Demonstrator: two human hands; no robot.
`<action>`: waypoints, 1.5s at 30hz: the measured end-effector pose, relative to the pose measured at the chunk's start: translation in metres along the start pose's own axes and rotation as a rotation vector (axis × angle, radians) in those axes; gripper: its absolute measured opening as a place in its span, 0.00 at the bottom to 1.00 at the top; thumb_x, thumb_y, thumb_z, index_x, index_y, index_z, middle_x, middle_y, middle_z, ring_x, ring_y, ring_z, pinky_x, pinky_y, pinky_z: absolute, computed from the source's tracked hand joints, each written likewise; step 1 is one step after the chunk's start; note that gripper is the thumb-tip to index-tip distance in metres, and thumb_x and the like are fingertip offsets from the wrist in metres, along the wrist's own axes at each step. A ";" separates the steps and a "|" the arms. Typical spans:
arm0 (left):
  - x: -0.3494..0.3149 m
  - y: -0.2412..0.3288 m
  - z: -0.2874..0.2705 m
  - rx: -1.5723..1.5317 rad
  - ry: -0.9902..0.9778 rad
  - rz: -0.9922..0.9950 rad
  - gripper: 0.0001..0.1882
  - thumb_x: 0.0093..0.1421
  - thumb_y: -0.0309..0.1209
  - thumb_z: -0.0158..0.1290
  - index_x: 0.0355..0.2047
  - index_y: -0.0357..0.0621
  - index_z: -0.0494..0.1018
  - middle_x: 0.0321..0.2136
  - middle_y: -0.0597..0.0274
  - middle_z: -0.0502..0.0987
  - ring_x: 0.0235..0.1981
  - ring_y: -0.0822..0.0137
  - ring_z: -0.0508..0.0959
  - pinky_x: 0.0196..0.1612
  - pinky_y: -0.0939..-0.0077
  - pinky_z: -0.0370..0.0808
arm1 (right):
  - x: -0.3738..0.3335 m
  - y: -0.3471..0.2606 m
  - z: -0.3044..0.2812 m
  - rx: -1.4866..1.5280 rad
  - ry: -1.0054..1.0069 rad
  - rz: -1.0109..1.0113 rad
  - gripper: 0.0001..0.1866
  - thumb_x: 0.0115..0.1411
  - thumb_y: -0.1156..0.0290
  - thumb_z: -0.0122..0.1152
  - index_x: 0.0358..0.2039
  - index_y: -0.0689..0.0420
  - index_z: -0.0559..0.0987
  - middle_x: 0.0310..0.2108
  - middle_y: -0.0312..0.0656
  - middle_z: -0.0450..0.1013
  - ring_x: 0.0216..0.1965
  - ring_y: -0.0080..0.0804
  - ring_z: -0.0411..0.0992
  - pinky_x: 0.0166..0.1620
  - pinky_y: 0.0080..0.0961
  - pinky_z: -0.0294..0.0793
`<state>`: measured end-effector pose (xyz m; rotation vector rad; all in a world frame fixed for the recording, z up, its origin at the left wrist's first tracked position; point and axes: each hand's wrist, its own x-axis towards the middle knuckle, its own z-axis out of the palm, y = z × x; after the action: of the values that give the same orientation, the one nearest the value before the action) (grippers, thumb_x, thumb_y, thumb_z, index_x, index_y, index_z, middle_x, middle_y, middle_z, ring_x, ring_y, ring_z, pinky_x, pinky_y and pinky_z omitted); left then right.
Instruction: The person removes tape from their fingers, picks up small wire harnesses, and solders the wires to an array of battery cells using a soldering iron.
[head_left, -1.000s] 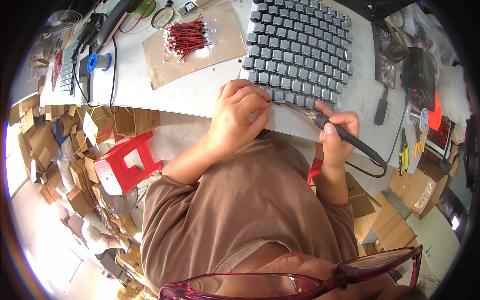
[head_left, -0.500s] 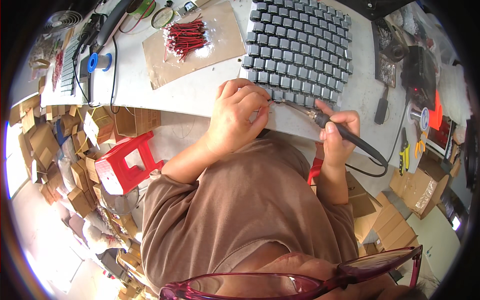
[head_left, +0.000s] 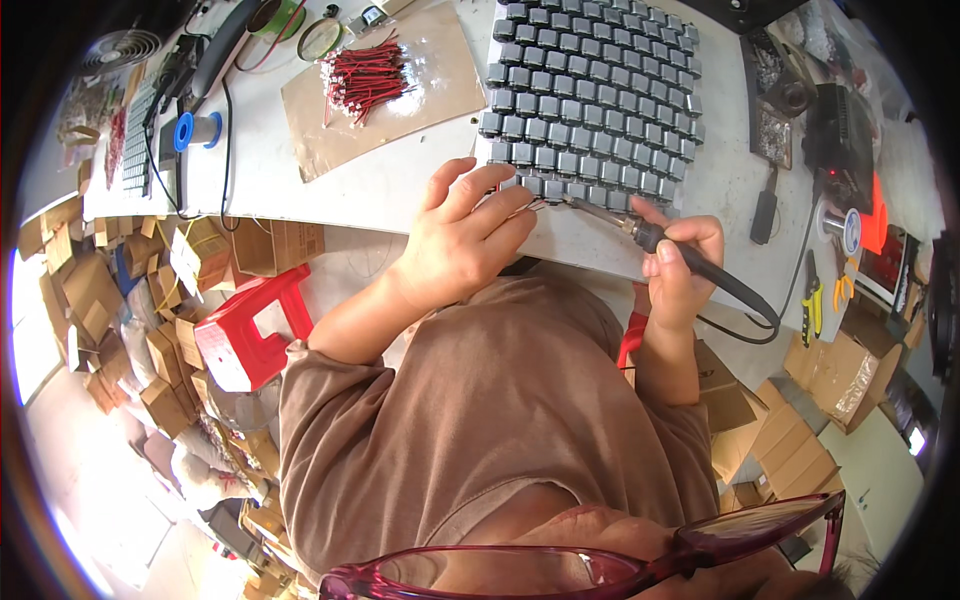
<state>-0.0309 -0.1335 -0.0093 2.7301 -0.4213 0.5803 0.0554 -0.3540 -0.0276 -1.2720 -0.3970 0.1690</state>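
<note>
A soldering iron [head_left: 705, 268] with a black handle is gripped in my right hand [head_left: 682, 272], its metal shaft pointing left. Its tip meets the near edge of a block of grey, square-topped small parts [head_left: 600, 105] set in rows. My left hand [head_left: 465, 225] is at that block's near left corner, fingers bent and closed. A bit of thin red wire [head_left: 507, 184] shows at its fingertips, and fine dark leads stick out toward the iron's tip. The left thumb is hidden.
A bundle of short red wires [head_left: 365, 82] lies on a brown sheet [head_left: 440, 75] at the back left. Solder spools, one blue [head_left: 184, 131], one silver [head_left: 850, 232], stand at either side. Yellow-handled pliers [head_left: 811, 300] rest far right. A red stool [head_left: 235, 345] stands below left.
My left hand has shifted left, its pinch loosening and its fingers spreading somewhat. The iron has barely moved, staying at the near row.
</note>
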 end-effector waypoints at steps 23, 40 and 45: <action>0.006 0.006 0.023 -0.188 0.141 -0.089 0.12 0.43 0.21 0.59 0.28 0.47 0.69 0.36 0.66 0.78 0.43 0.64 0.76 0.52 0.57 0.65 | -0.001 -0.002 -0.003 -0.032 -0.018 -0.016 0.08 0.52 0.81 0.53 0.31 0.59 0.65 0.13 0.29 0.60 0.17 0.13 0.59 0.54 0.46 0.67; 0.006 0.009 0.026 -0.224 0.143 -0.152 0.13 0.44 0.19 0.57 0.27 0.46 0.66 0.35 0.65 0.78 0.42 0.63 0.77 0.51 0.59 0.65 | -0.004 0.003 -0.003 -0.072 -0.082 -0.086 0.09 0.52 0.83 0.53 0.31 0.60 0.65 0.15 0.31 0.62 0.19 0.12 0.60 0.55 0.47 0.65; 0.006 0.010 0.027 -0.221 0.152 -0.160 0.13 0.44 0.19 0.57 0.26 0.47 0.65 0.35 0.66 0.78 0.41 0.63 0.77 0.51 0.60 0.66 | -0.004 0.003 -0.003 -0.075 -0.092 -0.088 0.09 0.52 0.82 0.54 0.31 0.60 0.65 0.16 0.32 0.62 0.20 0.13 0.61 0.55 0.47 0.65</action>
<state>-0.0205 -0.1537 -0.0275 2.4614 -0.2130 0.6510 0.0531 -0.3576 -0.0319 -1.3206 -0.5415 0.1393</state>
